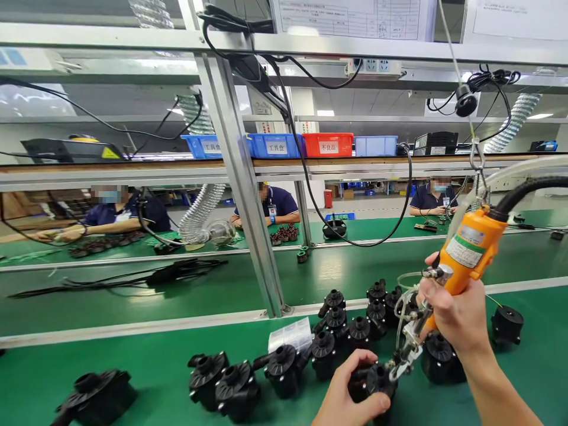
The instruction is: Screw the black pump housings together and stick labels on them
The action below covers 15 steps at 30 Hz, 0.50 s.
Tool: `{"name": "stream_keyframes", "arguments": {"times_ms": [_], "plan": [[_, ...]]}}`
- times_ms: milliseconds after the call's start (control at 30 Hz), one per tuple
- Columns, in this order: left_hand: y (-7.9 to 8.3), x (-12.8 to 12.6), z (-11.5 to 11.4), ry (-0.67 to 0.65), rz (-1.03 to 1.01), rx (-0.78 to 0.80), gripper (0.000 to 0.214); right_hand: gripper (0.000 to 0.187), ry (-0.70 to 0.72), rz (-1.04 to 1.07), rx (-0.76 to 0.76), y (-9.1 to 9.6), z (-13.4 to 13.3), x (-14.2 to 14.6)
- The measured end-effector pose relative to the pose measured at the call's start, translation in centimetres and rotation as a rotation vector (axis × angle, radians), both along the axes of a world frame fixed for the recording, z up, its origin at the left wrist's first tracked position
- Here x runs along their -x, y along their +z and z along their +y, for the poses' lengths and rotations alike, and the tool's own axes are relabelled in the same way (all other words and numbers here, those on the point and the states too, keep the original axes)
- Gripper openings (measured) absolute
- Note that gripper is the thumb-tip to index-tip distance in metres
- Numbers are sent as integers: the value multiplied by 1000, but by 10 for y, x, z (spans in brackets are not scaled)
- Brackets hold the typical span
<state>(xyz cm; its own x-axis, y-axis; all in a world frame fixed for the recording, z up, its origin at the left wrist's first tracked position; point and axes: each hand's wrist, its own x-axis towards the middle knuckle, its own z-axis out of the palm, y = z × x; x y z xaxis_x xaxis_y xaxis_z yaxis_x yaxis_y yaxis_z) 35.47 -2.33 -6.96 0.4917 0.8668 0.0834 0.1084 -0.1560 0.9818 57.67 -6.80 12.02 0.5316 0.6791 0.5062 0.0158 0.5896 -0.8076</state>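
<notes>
My right hand (457,316) is closed around an orange powered screwdriver (468,251) that hangs from a black hose. Its metal tip (402,361) points down onto a black round pump part (377,381). My left hand (350,393) grips that part from the left and steadies it on the green bench (146,361). Several more black pump parts (350,322) stand in a cluster just behind, and others (226,381) lie to the left.
A clear plastic bag (290,335) lies among the parts. An aluminium frame post (246,195) rises mid-bench. Blue bins (275,145) and a red bin (327,144) sit on a shelf. Three seated people (118,213) work across the conveyor. Cables hang overhead.
</notes>
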Motion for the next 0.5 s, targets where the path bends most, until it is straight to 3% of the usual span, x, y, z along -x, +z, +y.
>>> {"name": "stream_keyframes", "arguments": {"times_ms": [100, 200, 500], "plan": [[-12, 1, -6, 107, 40, -25, 76, 50, 32, -4, 12, 1, 6, 7], [-16, 1, -9, 195, 31, -27, 80, 46, 37, -20, 18, 3, 6, 14], [14, -3, -12, 177, 139, 20, 75, 31, 38, -181, 17, 4, 5, 35]]}}
